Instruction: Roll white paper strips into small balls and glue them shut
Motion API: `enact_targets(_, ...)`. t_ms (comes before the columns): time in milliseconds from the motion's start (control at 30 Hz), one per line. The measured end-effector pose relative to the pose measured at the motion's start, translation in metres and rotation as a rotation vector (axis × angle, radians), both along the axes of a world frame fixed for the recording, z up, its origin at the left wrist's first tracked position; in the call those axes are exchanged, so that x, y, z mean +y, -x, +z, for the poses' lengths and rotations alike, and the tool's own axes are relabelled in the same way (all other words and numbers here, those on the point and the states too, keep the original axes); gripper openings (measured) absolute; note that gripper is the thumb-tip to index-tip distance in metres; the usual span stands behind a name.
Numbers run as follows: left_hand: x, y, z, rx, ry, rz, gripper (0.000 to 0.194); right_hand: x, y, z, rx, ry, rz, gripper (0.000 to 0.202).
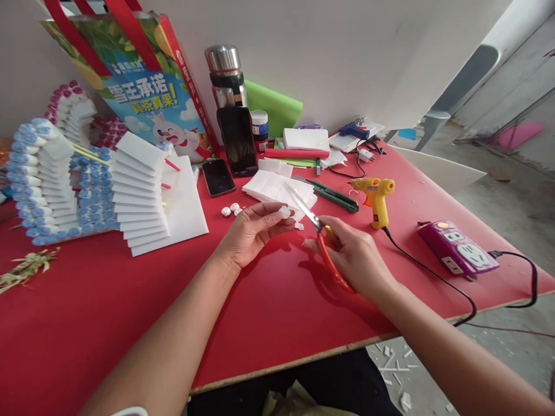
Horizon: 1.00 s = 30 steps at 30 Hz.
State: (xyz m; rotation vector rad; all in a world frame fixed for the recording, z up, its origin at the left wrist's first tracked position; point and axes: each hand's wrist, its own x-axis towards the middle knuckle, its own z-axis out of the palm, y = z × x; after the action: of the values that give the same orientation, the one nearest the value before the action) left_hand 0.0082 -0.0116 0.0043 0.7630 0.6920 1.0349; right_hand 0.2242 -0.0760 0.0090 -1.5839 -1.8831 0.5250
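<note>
Between the thumb and fingers of my left hand is a small white paper ball. My right hand grips scissors with red and yellow handles; their blades point up and left, close to the ball. Behind the hands lies a stack of white paper sheets. A few more small white balls rest on the red table left of that stack, and a white scrap sits by my left fingertips.
A green utility knife, yellow glue gun and purple power strip with cords lie to the right. Phones, a steel thermos and a printed bag stand behind. White folded-board models fill the left.
</note>
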Motion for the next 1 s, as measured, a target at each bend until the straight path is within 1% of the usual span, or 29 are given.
enact_targets(100,0.001,0.002,0.001,-0.025,0.001,-0.020,0.024,0.004,-0.008,0.006,0.043,0.059,-0.137,0.041)
enact_targets(167,0.002,0.004,0.000,-0.045,0.001,-0.017,0.027,0.006,-0.015,0.012,0.012,0.093,-0.181,0.042)
enact_targets(300,0.003,0.006,-0.002,-0.069,-0.002,-0.026,0.026,0.011,-0.026,0.021,-0.174,0.183,-0.263,0.046)
enact_targets(400,0.003,0.007,-0.002,-0.053,0.002,-0.025,0.026,0.016,-0.028,0.023,-0.305,0.258,-0.311,0.048)
enact_targets(467,0.003,0.007,-0.002,-0.026,-0.001,-0.016,0.027,0.021,-0.026,0.023,-0.378,0.292,-0.313,0.046)
enact_targets(600,0.005,0.008,-0.003,0.003,-0.015,0.015,0.026,0.035,-0.019,0.024,-0.484,0.253,-0.275,0.036)
enact_targets(767,0.007,0.009,-0.004,-0.002,-0.035,0.025,0.021,0.053,-0.012,0.019,-0.569,0.212,-0.236,0.034)
enact_targets(833,0.007,0.009,-0.004,-0.012,-0.034,0.020,0.022,0.056,-0.009,0.020,-0.631,0.218,-0.219,0.035)
enact_targets(867,0.007,0.009,-0.004,-0.018,-0.031,0.015,0.025,0.057,-0.006,0.023,-0.666,0.221,-0.212,0.035)
enact_targets(933,0.007,0.009,-0.003,-0.037,-0.015,0.001,0.034,0.056,0.000,0.035,-0.710,0.201,-0.202,0.035)
enact_targets(1000,0.007,0.010,-0.002,-0.062,0.009,-0.013,0.040,0.056,0.010,0.052,-0.654,0.118,-0.186,0.032)
